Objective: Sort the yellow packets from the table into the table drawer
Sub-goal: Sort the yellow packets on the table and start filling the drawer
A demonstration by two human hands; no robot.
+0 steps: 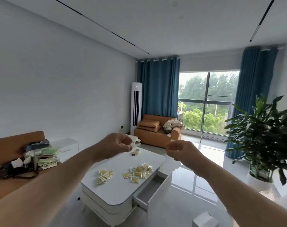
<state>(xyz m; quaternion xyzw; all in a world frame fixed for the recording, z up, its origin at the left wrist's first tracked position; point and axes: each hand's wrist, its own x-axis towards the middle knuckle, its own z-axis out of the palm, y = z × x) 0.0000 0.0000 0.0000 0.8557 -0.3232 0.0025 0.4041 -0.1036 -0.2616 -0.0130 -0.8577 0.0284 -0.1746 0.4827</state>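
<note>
A white low table with rounded corners [119, 187] stands in the middle of the floor. To its right, against the blue curtain, is a tall green leafy plant in a white pot [262, 136]. At the left edge sits an orange sofa [11, 145] that carries a heap of pale green and white bags [44, 157].

The table's white drawer [150, 190] is pulled out from the right side of the table, toward the plant.

Both bare arms reach forward above the table. The left hand [116, 145] hangs over the far end of the tabletop, its fingers curled in toward the thumb with a small gap between them. Whether it has anything in it cannot be told. The right hand [180, 151] is level with it and well apart from it. Its fingers are bunched tight and pinch a small pale-yellow piece [173, 140], whose edge shows just above the fingertips.

The yellow packets [138, 172] lie on the tabletop in two loose clusters. The larger one is near the drawer side and the smaller one [105, 175] is to its left.

A small roll of clear tape [137, 152] stands at the far end of the table.
</note>
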